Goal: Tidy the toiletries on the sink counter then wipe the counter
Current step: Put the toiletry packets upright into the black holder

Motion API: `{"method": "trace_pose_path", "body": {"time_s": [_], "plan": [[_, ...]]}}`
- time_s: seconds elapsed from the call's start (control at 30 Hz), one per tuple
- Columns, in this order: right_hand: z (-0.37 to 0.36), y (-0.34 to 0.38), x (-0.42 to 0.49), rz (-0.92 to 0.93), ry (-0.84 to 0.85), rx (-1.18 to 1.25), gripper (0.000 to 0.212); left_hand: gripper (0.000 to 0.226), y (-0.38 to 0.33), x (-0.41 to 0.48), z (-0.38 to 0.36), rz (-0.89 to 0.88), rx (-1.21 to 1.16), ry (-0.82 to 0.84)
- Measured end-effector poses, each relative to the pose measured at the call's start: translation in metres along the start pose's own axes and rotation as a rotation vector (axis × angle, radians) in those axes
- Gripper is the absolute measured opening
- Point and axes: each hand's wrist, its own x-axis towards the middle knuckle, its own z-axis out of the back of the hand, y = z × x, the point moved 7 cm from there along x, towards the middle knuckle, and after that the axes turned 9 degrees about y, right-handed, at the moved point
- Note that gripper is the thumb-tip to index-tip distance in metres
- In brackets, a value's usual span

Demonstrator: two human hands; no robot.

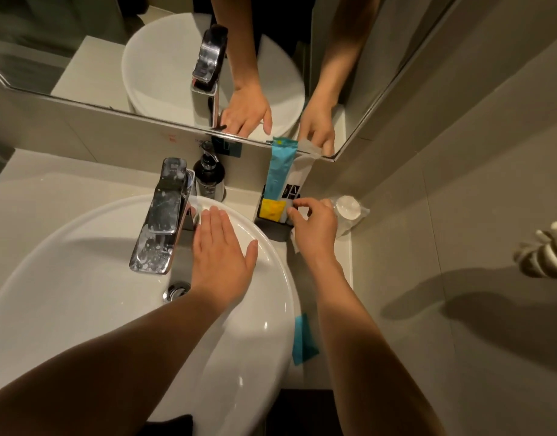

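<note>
A black holder point(278, 230) stands on the counter right of the basin, against the mirror. In it are a tall teal packet point(277, 168), a white packet point(297, 177) and a yellow packet point(272, 209). My right hand point(315, 226) is at the holder's right side, fingers pinched on a small white packet point(295, 240) that sticks out below the hand. My left hand point(222, 247) lies flat and open on the white basin's rim point(270, 262), holding nothing. A flat teal packet point(303, 339) lies on the counter by the basin's right edge.
A chrome tap point(162, 215) rises over the basin, with the drain point(176, 289) below it. A black pump bottle point(208, 176) stands behind the tap. A wrapped cup point(348, 212) sits in the right corner. A coiled cord point(544, 250) hangs on the right wall.
</note>
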Motion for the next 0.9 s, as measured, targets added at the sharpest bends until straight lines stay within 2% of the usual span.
{"method": "trace_pose_path", "body": {"time_s": [0.13, 0.33, 0.4, 0.5, 0.63, 0.73, 0.9], "plan": [[0.031, -0.022, -0.041, -0.052, -0.018, 0.169, 0.005, 0.087, 0.000, -0.001, 0.000, 0.007, 0.005, 0.031], [0.033, -0.094, -0.128, -0.401, 0.211, 0.124, 0.010, 0.087, -0.002, -0.003, 0.000, 0.006, -0.001, 0.038], [0.020, -0.112, -0.154, -0.501, 0.319, 0.111, 0.016, 0.088, -0.002, -0.002, 0.001, 0.002, -0.001, 0.034], [-0.003, -0.125, -0.169, -0.483, 0.440, -0.062, 0.040, 0.088, -0.001, -0.002, 0.001, 0.001, -0.005, 0.032], [-0.016, -0.127, -0.170, -0.475, 0.431, -0.050, 0.051, 0.088, -0.001, -0.001, 0.001, -0.002, -0.003, 0.030], [-0.016, -0.129, -0.171, -0.450, 0.417, 0.009, 0.040, 0.088, -0.001, -0.001, 0.001, -0.003, -0.001, 0.026], [0.000, -0.133, -0.167, -0.455, 0.327, 0.151, 0.005, 0.088, -0.001, -0.002, 0.001, 0.000, 0.010, 0.025]]}}
